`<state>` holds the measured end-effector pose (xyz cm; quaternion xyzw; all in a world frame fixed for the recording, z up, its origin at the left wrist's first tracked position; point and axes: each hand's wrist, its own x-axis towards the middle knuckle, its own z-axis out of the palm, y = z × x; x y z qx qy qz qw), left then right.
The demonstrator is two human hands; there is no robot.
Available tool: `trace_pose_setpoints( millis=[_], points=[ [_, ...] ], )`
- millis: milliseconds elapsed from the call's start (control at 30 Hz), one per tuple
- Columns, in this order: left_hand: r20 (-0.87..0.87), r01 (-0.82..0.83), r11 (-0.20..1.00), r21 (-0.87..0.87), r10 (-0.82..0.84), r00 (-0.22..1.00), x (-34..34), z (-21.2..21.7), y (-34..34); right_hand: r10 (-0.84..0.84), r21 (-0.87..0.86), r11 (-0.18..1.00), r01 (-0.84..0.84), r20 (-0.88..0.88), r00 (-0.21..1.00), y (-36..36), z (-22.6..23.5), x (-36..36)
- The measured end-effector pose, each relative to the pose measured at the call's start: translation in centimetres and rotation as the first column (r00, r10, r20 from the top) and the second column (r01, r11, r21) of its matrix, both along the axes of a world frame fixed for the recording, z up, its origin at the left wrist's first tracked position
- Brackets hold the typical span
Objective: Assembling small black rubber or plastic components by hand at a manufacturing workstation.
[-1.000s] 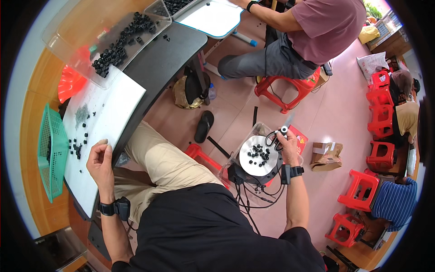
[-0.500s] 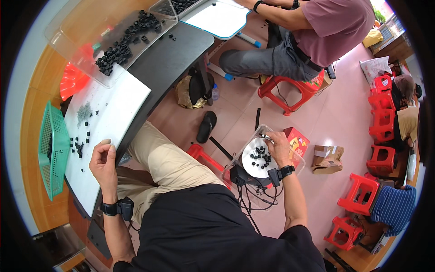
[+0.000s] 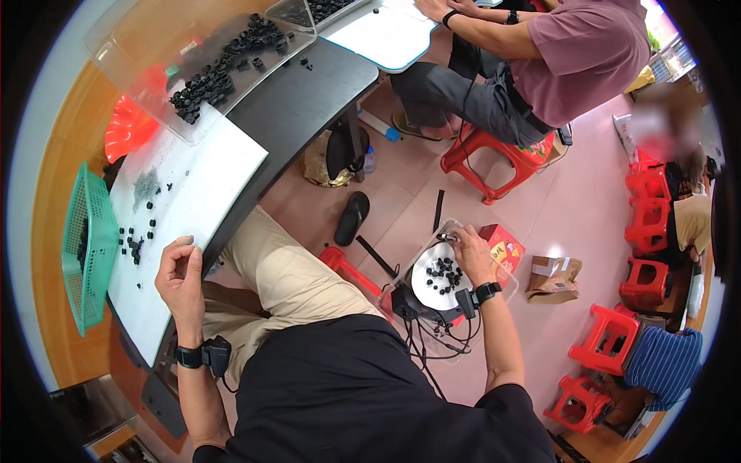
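My left hand [image 3: 180, 279] is at the near edge of a white board [image 3: 204, 166], fingers curled and thumb drawn toward the forefinger. Whatever may be between those fingertips is too small to make out. Small black round parts [image 3: 136, 248] lie on the board beside a patch of grey bits [image 3: 145, 185]. On my right, my right hand [image 3: 472, 255] is closed on a small slim dark-and-pale piece [image 3: 443, 238], its exact kind unclear. Below that hand, a white round plate [image 3: 422, 284] holds several black parts [image 3: 443, 272].
A clear bin [image 3: 116, 50] of black parts stands at the far left, near a red dish [image 3: 127, 127] and a green basket [image 3: 96, 262]. Cables [image 3: 421, 343] hang by the plate. A co-worker [image 3: 575, 65] sits ahead; red stools [image 3: 604, 337] line the right.
The view has shifted slightly. The slim piece in my right hand sits at a different angle, nearer the plate's rim. My left hand keeps its pose.
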<state>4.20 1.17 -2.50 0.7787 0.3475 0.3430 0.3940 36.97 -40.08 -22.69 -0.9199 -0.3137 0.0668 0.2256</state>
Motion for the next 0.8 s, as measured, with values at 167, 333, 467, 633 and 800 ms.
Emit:
trace_pose_setpoints(
  millis=[167,333,467,633,800],
  points=[
    [-0.001,0.013,1.0,0.016,-0.013,1.0,0.4,-0.1,0.2,-0.097,0.094,0.99,0.103,-0.059,0.994,0.6,-0.3,0.3],
    [0.009,-0.017,1.0,0.009,0.017,1.0,-0.2,0.9,-0.1,-0.162,0.149,0.972,0.179,-0.119,0.98,1.0,-0.3,1.8],
    [-0.011,-0.022,0.998,0.053,0.022,1.0,0.6,0.9,-0.4,-0.182,0.303,0.937,0.173,0.001,0.983,0.7,1.4,3.0],
    [0.016,-0.051,0.998,0.022,0.05,0.999,-0.1,0.9,-1.1,-0.052,0.595,0.803,0.035,0.013,0.999,9.8,10.5,3.4],
    [0.035,-0.022,0.996,0.089,0.019,0.999,0.4,1.6,-1.0,0.243,0.666,0.66,-0.346,0.247,0.938,20.9,21.2,2.6]
  ],
)
